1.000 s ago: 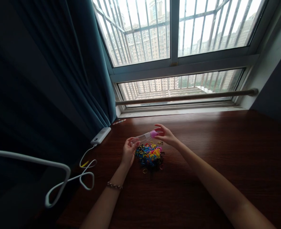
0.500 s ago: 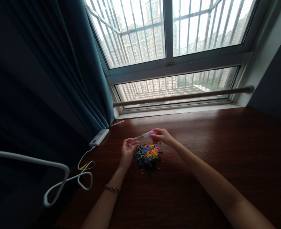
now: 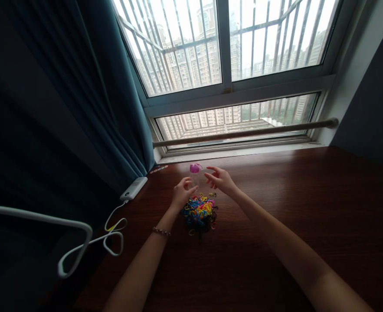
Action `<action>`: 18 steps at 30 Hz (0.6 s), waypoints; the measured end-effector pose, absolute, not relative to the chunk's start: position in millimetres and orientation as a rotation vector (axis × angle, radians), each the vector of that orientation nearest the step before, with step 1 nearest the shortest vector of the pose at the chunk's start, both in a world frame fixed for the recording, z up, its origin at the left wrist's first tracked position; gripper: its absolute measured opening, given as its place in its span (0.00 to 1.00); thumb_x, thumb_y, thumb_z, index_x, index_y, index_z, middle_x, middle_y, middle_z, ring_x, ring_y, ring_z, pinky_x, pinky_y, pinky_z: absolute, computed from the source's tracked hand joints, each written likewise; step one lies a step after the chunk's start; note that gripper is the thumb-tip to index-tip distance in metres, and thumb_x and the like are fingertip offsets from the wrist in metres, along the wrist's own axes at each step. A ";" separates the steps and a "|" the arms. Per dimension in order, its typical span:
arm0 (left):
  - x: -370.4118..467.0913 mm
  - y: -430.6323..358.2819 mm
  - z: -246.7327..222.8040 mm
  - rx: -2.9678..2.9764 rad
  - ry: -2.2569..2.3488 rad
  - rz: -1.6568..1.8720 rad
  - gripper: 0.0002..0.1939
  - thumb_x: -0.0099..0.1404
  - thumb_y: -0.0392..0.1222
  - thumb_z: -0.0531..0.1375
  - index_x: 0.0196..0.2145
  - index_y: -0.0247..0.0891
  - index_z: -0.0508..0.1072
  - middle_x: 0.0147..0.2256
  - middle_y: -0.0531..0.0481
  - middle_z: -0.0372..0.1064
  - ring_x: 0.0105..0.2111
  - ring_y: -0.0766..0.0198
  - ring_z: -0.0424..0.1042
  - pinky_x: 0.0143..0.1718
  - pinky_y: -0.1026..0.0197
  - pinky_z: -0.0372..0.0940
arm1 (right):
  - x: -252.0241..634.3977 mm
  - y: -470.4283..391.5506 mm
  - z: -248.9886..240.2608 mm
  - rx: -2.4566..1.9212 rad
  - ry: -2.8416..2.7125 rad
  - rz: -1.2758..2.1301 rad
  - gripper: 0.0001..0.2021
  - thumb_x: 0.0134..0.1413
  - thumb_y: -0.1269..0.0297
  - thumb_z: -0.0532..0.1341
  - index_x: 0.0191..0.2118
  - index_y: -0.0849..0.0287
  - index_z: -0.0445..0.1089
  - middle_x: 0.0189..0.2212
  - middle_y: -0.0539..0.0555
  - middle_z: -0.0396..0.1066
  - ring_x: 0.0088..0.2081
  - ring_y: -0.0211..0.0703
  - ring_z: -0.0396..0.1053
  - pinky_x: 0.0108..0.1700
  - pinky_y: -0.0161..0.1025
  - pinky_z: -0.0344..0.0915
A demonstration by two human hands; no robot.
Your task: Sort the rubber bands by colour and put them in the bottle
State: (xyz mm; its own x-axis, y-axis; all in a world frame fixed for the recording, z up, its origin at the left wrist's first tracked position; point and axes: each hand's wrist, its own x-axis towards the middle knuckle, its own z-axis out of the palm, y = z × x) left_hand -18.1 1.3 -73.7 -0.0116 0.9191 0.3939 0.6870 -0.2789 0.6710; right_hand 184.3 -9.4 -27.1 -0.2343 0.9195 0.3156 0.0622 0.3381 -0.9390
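Observation:
A small clear plastic bottle with a pink lid stands upright behind the pile. My left hand curls around its lower left side, thumb in front, and appears to grip it. On the other side, my right hand is apart from the bottle, fingers spread and holding nothing. Just in front lies a heap of small multicoloured rubber bands, in blue, yellow, pink and black. A few loose bands lie at its edges.
Everything rests on a dark reddish wooden surface. At left, a white power-bank-like device has a white cable coiling from it. A blue curtain hangs there. Behind are a window and a horizontal rail.
The bottle has gone from tilted between both hands to upright. My right hand has let go of the lid and opened beside it.

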 end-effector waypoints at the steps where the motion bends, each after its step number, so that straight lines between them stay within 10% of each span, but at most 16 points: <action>1: -17.1 13.6 -74.6 1.926 1.687 1.179 0.24 0.48 0.48 0.64 0.42 0.37 0.68 0.36 0.46 0.72 0.32 0.61 0.71 0.35 0.59 0.66 | 189.2 -9.5 -27.7 -0.935 -1.557 1.076 0.24 0.48 0.52 0.58 0.48 0.62 0.62 0.21 0.50 0.70 0.15 0.31 0.63 0.15 0.27 0.59; 10: -12.8 70.0 -106.0 1.811 1.608 1.141 0.17 0.45 0.40 0.65 0.33 0.33 0.69 0.36 0.43 0.72 0.31 0.61 0.73 0.32 0.60 0.67 | 282.5 -37.5 -74.7 -1.217 -1.673 1.009 0.16 0.47 0.53 0.58 0.34 0.63 0.70 0.19 0.51 0.69 0.16 0.31 0.63 0.14 0.27 0.59; 18: -13.7 71.8 -116.1 1.820 1.552 1.133 0.27 0.47 0.39 0.65 0.45 0.32 0.64 0.41 0.39 0.70 0.40 0.57 0.72 0.42 0.54 0.66 | 323.9 -57.0 -116.6 -1.336 -1.752 0.906 0.15 0.51 0.55 0.54 0.34 0.63 0.69 0.21 0.52 0.70 0.18 0.34 0.65 0.21 0.31 0.62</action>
